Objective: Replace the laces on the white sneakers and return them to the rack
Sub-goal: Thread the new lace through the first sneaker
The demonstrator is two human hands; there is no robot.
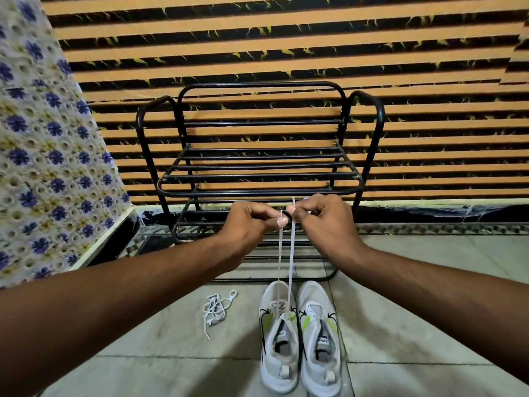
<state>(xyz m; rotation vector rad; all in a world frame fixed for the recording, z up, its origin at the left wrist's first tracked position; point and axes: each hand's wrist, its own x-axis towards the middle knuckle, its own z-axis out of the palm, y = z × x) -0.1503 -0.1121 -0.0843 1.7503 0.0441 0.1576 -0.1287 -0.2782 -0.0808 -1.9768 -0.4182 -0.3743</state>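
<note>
A crocheted cloth (43, 156) with blue flower motifs hangs at the far left. On the pale tiled floor (143, 376) lies a loose lace (216, 309), a flat white cord in a tangle. The left hand (249, 222) pinches one end of the threaded lace (280, 253) between thumb and curled fingers. Its two flat strands rise steeply from the left sneaker (274, 365).

Left sneaker and right sneaker (323, 365) stand side by side before the black tubular metal rack (257, 176), long axes running away from the person (heels nearest the camera, toes toward the rack). Each carries black swoosh-shaped marks and lime patches. The tongue labels are too small to read. The right hand (323, 222) pinches the other end, just beside the left.
</note>
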